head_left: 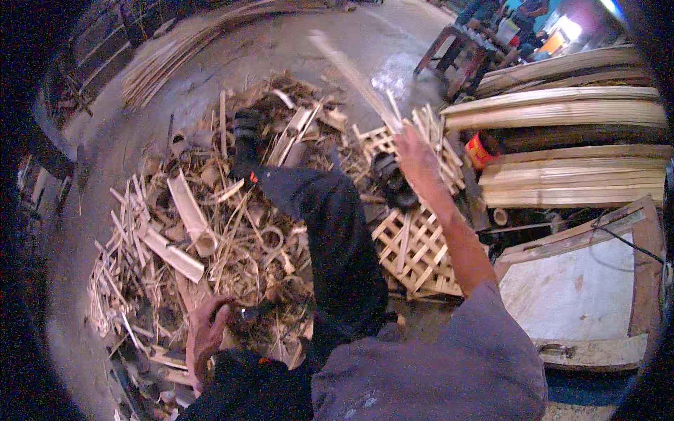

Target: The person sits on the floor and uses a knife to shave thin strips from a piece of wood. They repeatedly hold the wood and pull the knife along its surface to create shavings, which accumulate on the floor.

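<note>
My right hand (420,158), arm stretched forward, is closed on a long pale bamboo strip (354,78). The strip points away to the far left and is smeared by motion. Beneath that hand lie woven bamboo lattice pieces (415,251), with my dark-shod foot between them. Low at left, my left hand (206,330) is curled at the edge of a heap of bamboo scraps (256,210). Its fingers bend round the end of a dark, handle-like thing with a shiny band (246,313), whose kind I cannot make out. My dark-trousered leg (344,238) crosses the middle.
Bundled bamboo slats (562,112) are stacked at right beside a red container (480,151). A wood-framed pale panel (576,295) lies nearer. More long strips (175,52) rest on the floor at far left. People are by a wooden bench (460,56) at far right.
</note>
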Action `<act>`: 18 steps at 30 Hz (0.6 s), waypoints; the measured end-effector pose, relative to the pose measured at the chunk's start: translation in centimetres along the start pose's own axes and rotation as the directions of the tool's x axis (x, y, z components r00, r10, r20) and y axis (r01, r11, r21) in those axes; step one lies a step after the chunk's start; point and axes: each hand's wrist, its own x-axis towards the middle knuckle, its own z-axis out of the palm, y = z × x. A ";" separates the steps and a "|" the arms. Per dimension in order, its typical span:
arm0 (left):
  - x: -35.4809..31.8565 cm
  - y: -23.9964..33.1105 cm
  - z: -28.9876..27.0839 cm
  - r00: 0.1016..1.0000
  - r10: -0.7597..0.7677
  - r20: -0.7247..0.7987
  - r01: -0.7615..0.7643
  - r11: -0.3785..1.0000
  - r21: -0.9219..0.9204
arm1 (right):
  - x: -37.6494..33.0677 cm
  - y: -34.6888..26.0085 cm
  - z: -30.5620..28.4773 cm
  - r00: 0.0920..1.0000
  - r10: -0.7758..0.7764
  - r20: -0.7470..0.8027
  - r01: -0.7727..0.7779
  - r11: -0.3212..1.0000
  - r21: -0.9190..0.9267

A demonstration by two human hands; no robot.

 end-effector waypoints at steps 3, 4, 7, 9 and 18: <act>1.0 1.1 1.2 0.997 0.042 0.070 -0.029 0.982 -0.185 | 3.4 13.0 -3.5 0.939 -0.315 -0.140 0.148 0.734 -0.663; 1.1 1.0 1.4 0.996 0.034 0.081 -0.019 0.984 -0.179 | 3.4 13.8 -4.5 0.895 -0.428 -0.122 0.152 0.550 -0.821; 1.6 1.1 1.9 0.994 0.000 0.113 0.010 0.996 -0.086 | 2.1 12.4 -6.1 0.942 -0.321 -0.092 0.131 0.608 -0.783; 1.0 1.4 0.7 0.995 -0.004 0.097 0.006 1.000 -0.014 | 2.9 7.2 -2.4 0.935 -0.350 -0.067 0.257 0.793 -0.552; 1.0 0.1 -0.9 0.993 -0.035 0.116 0.045 0.996 -0.079 | -7.1 -21.2 22.6 0.600 -0.695 0.396 0.494 0.711 0.500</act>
